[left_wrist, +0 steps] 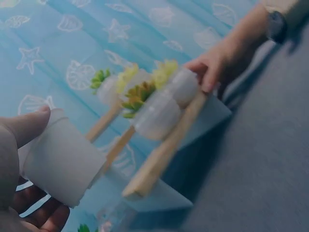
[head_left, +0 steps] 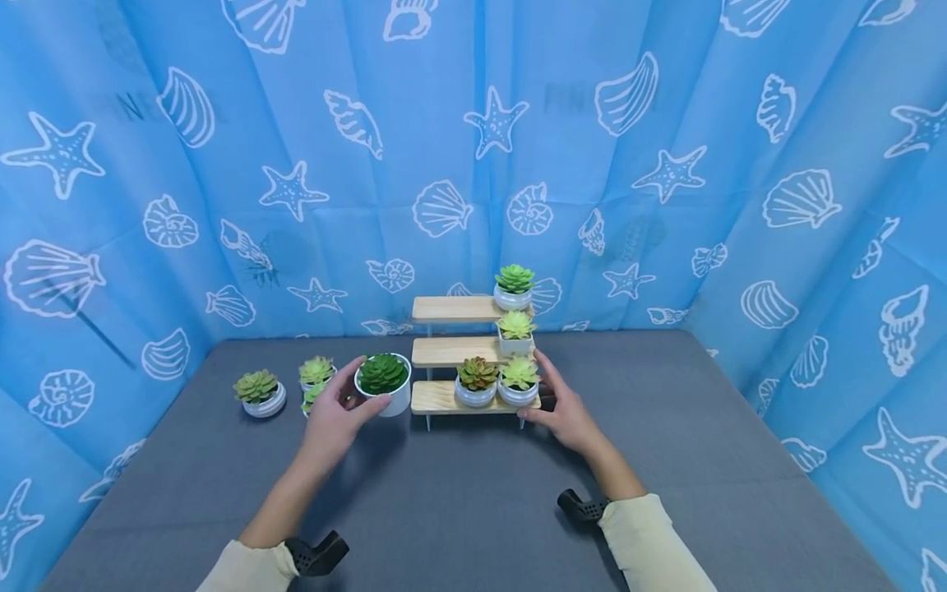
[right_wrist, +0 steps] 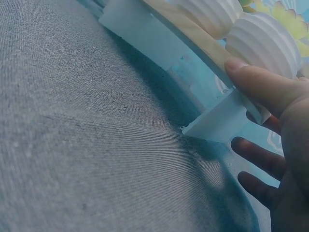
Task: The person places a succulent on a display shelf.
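Observation:
My left hand [head_left: 340, 411] grips a white pot [left_wrist: 63, 157] holding a dark green succulent [head_left: 383, 374], thumb on one side and fingers round the other. The pot is beside the left end of a three-tier wooden display stand [head_left: 444, 352]. At the stand's right end, my right hand [head_left: 565, 411] pinches the lowest board [right_wrist: 203, 43], thumb on its front edge. Above that thumb sits a ribbed white pot [right_wrist: 263, 46] with a light green succulent [head_left: 519, 372]. A reddish-green succulent [head_left: 477, 373] in a white pot stands just left of it on the same board.
The middle board bears a light green succulent [head_left: 515, 324] in a square white pot; the top board has a green succulent [head_left: 514, 279]. Left on the grey tabletop [head_left: 473, 510] are another potted succulent [head_left: 259, 392] and two more, partly behind my left hand. A blue shell-print curtain [head_left: 436, 148] hangs behind.

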A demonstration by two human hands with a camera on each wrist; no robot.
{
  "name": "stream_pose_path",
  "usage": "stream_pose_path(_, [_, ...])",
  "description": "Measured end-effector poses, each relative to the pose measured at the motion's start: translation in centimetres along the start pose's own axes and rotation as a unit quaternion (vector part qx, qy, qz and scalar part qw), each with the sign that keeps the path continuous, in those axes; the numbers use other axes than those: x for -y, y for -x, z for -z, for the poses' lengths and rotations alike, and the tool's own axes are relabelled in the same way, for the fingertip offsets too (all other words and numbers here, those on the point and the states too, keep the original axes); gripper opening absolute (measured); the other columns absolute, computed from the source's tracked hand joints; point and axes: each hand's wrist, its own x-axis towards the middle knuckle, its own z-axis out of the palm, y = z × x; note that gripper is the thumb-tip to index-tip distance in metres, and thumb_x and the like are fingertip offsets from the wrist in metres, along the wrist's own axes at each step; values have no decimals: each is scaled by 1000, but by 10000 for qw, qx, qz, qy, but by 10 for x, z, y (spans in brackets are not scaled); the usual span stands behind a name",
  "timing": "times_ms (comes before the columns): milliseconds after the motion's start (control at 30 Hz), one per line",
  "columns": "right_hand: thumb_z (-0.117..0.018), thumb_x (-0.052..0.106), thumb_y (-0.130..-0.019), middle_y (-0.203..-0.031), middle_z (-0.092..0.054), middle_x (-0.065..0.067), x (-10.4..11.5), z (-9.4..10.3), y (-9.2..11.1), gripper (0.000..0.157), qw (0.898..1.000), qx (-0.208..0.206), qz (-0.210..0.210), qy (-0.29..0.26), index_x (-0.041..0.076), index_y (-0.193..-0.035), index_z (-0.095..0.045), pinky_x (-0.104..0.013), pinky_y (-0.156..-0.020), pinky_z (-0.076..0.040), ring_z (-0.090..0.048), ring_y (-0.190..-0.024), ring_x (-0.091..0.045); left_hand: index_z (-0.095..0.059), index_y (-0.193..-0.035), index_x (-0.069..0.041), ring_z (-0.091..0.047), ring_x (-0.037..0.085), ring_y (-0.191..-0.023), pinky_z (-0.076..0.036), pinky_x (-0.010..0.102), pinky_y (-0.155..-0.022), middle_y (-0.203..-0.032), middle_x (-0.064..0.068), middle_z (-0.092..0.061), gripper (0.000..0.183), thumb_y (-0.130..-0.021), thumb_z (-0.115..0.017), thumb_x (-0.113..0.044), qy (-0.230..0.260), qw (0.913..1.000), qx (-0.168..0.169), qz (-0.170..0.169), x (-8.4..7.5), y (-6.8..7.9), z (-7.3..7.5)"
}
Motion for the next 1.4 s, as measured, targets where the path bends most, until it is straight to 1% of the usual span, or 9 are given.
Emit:
stream_pose_path(100, [-81,23,-82,-138,-51,-19,0,0,-2,101,10000,5,25,21,37,-156,-14,-60,-96,-39,-53,-118,-37,-35,-149,-7,-48,28,-126,-42,44,-101,-138,15,-49,77,-86,-77,-24,52,9999,-22,-103,-8,-9,-7])
stream_pose_path(300, [-81,22,-81,-136,-53,-19,1,-1,-3,101,10000,-9,50,-58,38,-155,-15,-59,-95,-41,-55,-116,-36,-38,-148,-7,-50,28,-124,-45,44,-98,-137,15,-51,75,-86,-77,-22,214,9990,-10,-396,-18,-27,-20])
stream_pose_path(433, [-81,22,-81,-136,-53,-19,1,-1,-3,101,10000,32,50,-44,36,-156,-14,-58,-95,-41,-55,-116,-35,-37,-149,-7,-47,29,-126,-42,46,-101,-138,15,-49,78,-85,-78,-24,181,9995,-41,-265,-20,-39,-25])
stream_pose_path(567, [-81,23,-82,-137,-52,-20,1,-1,-3,100,9999,39,78,-58,36,-156,-14,-59,-95,-41,-55,-116,-36,-34,-150,-6,-45,29,-129,-40,46,-103,-140,16,-48,80,-85,-78,-24,22,9999,-43,-105,-22,-49,-29])
stream_pose_path(733, [-81,22,-81,-137,-52,-19,2,0,-3,100,10000,-9,46,-46,36,-155,-15,-59,-94,-41,-55,-115,-36,-33,-150,-6,-47,32,-127,-42,46,-100,-140,19,-48,79,-87,-76,-22,-16,9997,202,-107,-23,-59,-35])
stream_pose_path(900, [-81,23,-82,-137,-52,-19,2,-1,-2,100,10000,52,12,-29,35,-156,-15,-58,-95,-41,-55,-116,-35,-33,-150,-6,-48,34,-126,-43,48,-99,-139,20,-47,78,-87,-76,-22,4,9993,353,-83,-21,-66,-40])
stream_pose_path(1067, [-80,23,-83,-138,-51,-21,0,0,-2,99,9999,36,86,-99,35,-156,-15,-59,-95,-40,-54,-117,-36,-36,-150,-8,-51,33,-116,-47,45,-92,-133,18,-50,78,-85,-77,-26,-477,9984,299,-113,-24,-71,-47])
stream_pose_path(1167, [-80,24,-83,-138,-51,-21,0,1,-1,98,9999,46,65,-91,35,-156,-14,-60,-95,-40,-54,-117,-36,-37,-149,-9,-51,30,-109,-47,43,-87,-127,17,-52,77,-85,-77,-25,-620,9976,302,-104,-28,-73,-51])
stream_pose_path(1400, [-81,25,-82,-138,-51,-20,-2,0,-1,99,10000,24,-56,-66,37,-155,-15,-60,-96,-39,-54,-117,-36,-37,-149,-10,-52,32,-117,-48,45,-92,-132,18,-50,75,-86,-76,-22,-207,9990,408,2,-30,-77,-59])
